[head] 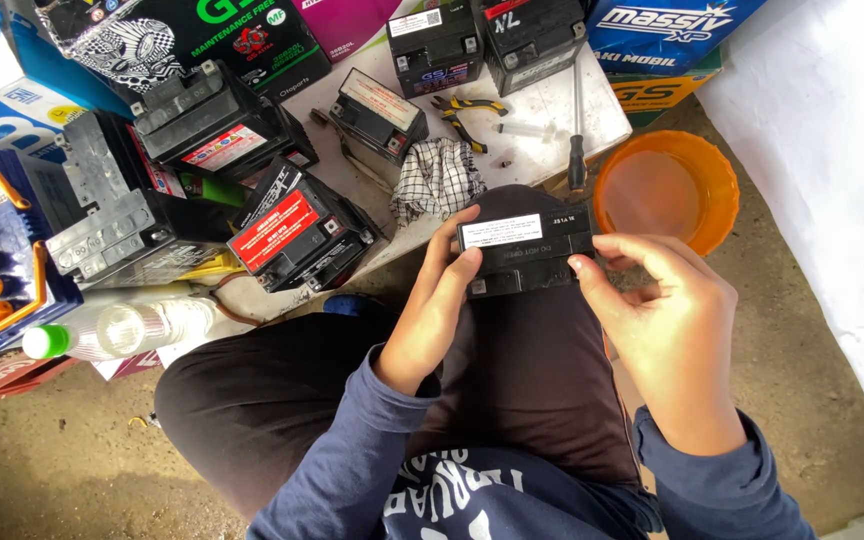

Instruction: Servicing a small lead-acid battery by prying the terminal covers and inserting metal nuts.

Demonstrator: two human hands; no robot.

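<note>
A small black battery (524, 250) with a white label on top rests on my raised knee. My left hand (439, 300) grips its left end, thumb on the front face. My right hand (667, 320) holds its right end with the fingertips. Both sleeves are dark blue and my trousers are black.
Several black batteries (297, 232) stand on a low white board (542, 110) and the ground to the left. A checked cloth (437, 180), pliers (467, 110) and a screwdriver (577, 120) lie on the board. An orange bowl (667, 190) of liquid sits right. A clear bottle (122, 330) lies left.
</note>
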